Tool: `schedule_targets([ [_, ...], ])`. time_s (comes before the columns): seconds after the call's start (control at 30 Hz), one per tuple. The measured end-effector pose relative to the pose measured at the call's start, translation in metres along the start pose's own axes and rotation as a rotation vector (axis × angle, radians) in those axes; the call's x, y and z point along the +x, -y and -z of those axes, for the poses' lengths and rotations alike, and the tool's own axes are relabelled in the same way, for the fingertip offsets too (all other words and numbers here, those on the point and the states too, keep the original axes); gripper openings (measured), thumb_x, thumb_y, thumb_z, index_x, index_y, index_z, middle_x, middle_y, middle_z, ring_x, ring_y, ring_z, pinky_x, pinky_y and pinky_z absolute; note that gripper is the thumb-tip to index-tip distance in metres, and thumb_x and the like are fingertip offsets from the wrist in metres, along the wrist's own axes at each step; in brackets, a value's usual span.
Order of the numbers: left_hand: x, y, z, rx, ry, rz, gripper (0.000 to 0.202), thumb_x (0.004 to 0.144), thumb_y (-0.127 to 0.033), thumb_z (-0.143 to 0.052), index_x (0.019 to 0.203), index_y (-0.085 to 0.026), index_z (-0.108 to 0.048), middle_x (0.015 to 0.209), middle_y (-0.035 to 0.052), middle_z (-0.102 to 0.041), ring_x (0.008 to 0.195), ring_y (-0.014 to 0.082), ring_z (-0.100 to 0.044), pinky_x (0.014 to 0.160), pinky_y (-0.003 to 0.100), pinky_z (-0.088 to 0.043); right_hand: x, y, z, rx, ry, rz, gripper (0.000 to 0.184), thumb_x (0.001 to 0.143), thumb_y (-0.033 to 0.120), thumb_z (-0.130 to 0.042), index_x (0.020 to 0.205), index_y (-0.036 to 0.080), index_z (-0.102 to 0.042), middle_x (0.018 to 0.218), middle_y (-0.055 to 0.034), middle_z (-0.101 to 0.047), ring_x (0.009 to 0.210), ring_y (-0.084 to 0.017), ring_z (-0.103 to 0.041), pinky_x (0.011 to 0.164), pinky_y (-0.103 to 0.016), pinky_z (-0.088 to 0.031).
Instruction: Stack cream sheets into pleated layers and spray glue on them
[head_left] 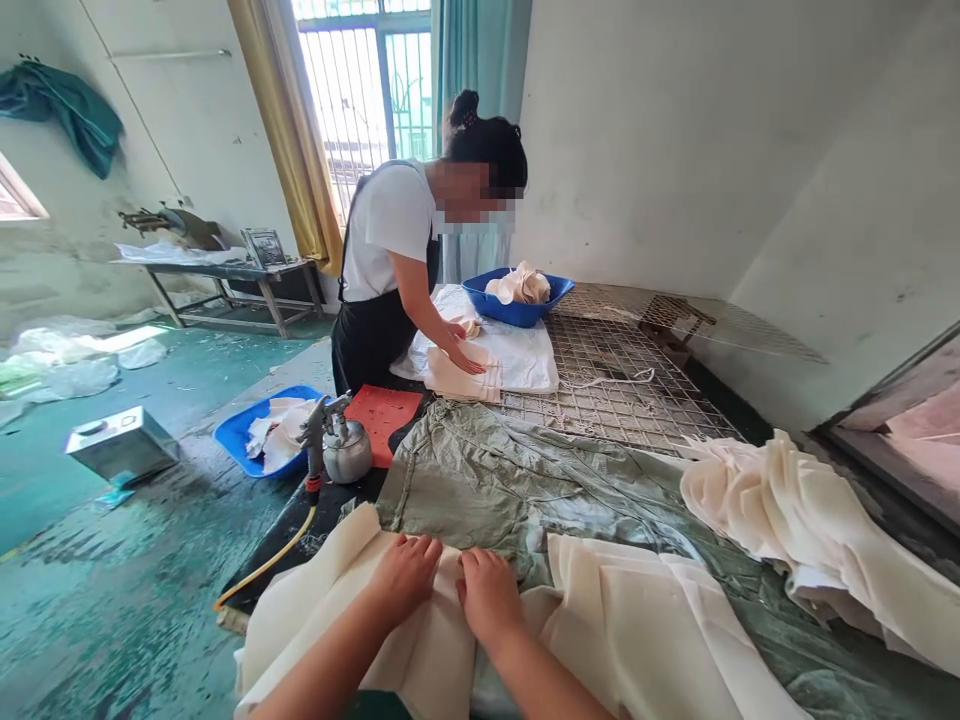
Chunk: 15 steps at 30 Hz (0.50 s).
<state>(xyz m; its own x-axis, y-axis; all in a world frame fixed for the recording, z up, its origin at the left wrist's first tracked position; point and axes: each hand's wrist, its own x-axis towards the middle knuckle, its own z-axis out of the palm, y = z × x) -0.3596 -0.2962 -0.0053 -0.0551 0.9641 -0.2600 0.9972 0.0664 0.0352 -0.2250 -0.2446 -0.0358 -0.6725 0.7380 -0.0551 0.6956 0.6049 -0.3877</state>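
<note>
My left hand is closed over the upper edge of a pale cream cloth-like sheet in a layered pile at the front left. Right beside it, my right hand has its fingers curled on the right edge of the same sheet. Just to the right lies a fanned stack of similar cream pieces, apart from my hands. The undersides of my fingers and my thumbs are partly hidden. A crumpled olive cloth covers the table under these pieces.
A metal spray gun with a yellow hose stands behind my left hand, near a blue basin. More cream pieces are heaped at right. Across the table a co-worker leans over cream sheets beside another blue basin.
</note>
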Motion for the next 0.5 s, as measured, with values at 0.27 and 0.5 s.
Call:
schedule_targets([
  [0.27,-0.026,0.035,-0.013,-0.026,-0.190,-0.152,0.059,0.068,-0.011,-0.059,0.123,-0.027,-0.048,0.143,0.0062,-0.039,0.134,0.0249,-0.028,0.108,0.047,-0.021,-0.035,0.025,-0.020,0.111,-0.183,0.114,0.025,0.064,0.001,-0.051,0.071,0.021,-0.062,0.086,-0.0056,-0.066,0.084,-0.024,-0.062,0.072,-0.033,-0.048],
  [0.5,-0.109,0.095,0.033,0.122,-0.233,0.014,0.034,0.075,-0.003,-0.036,0.072,-0.022,-0.063,0.082,0.0013,-0.067,0.088,0.0181,-0.059,0.099,0.046,-0.031,-0.096,0.013,-0.045,0.197,-0.490,0.516,0.033,0.065,0.004,-0.046,0.092,0.022,-0.051,0.077,-0.0018,-0.068,0.065,-0.018,-0.064,0.076,-0.031,-0.051],
])
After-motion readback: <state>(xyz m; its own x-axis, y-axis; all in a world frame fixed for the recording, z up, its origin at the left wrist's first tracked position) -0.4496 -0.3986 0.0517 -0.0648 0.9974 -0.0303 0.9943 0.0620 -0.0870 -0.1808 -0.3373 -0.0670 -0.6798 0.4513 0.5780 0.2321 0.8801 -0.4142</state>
